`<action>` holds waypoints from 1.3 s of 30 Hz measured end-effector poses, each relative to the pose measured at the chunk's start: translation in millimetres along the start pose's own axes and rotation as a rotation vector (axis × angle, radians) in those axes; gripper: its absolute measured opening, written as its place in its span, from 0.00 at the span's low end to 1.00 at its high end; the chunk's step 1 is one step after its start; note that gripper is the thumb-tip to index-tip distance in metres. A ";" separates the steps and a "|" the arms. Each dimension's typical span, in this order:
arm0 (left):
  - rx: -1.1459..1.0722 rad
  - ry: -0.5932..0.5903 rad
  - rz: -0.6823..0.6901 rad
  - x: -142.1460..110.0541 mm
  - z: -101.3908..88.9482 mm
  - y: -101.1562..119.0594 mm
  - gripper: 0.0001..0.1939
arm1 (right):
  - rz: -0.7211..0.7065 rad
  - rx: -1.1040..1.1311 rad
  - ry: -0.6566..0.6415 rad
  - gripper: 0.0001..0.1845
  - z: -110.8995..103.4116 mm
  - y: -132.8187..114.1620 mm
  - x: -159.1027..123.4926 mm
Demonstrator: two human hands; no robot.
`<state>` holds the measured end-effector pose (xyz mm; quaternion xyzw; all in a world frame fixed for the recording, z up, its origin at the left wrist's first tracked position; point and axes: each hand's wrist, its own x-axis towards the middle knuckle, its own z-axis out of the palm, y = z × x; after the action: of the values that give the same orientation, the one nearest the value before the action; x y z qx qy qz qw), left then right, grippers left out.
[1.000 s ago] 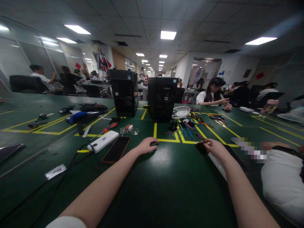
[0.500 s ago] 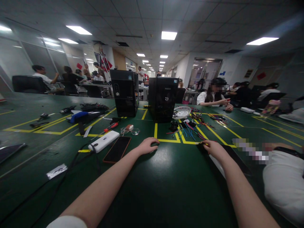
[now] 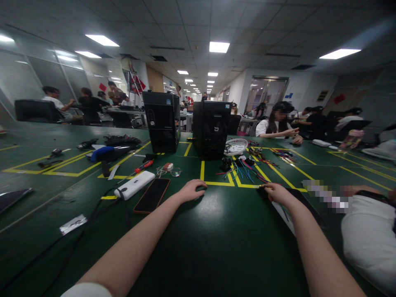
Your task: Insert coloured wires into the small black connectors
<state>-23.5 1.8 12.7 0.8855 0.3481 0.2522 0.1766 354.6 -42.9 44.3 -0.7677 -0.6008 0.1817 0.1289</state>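
Observation:
My left hand (image 3: 192,190) rests on the green table (image 3: 210,243) with its fingers loosely bent and apart, holding nothing. To its left lie a smartphone (image 3: 151,195) with a dark screen and a white power bank (image 3: 135,184). My right hand (image 3: 278,194) is at the near left corner of a flat black panel (image 3: 306,206), fingers curled over its edge. A pale strip (image 3: 283,214) shows along that edge, and the hand and forearm hide part of the panel. Coloured cables (image 3: 244,170) lie just beyond this hand.
Two black computer towers (image 3: 161,123) (image 3: 212,130) stand ahead, with a white basket (image 3: 236,146) beside the right one. Eyeglasses (image 3: 175,171), a red screwdriver (image 3: 144,166) and a black cord (image 3: 93,218) lie leftward. A person's white sleeve (image 3: 368,235) is close at right; another person (image 3: 275,123) sits opposite.
Both hands stay in nearly the same place. The view has shifted very slightly, and a dark line now shows within the pale strip by the black panel.

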 end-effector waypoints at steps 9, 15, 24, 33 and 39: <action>0.005 -0.012 -0.008 0.4 -0.2 -1.7 0.14 | -0.084 -0.129 0.196 0.18 -3.5 0.2 -6.4; 0.003 -0.010 0.001 0.7 0.9 -2.7 0.14 | -0.008 -0.076 0.311 0.20 -17.4 4.5 -15.1; 0.003 -0.010 -0.003 0.0 -0.1 -1.3 0.14 | -0.053 -0.144 0.148 0.16 -17.5 11.1 -14.2; 0.005 0.001 0.001 1.4 3.6 -5.3 0.13 | -0.060 -0.216 0.156 0.16 -14.5 11.6 -10.3; -0.004 0.004 0.010 0.6 2.1 -4.0 0.14 | -0.053 -0.330 0.134 0.16 -14.4 -3.8 -13.5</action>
<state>-24.0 4.8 9.2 0.8863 0.3433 0.2558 0.1764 354.7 -54.8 60.5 -0.7729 -0.6324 0.0254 0.0455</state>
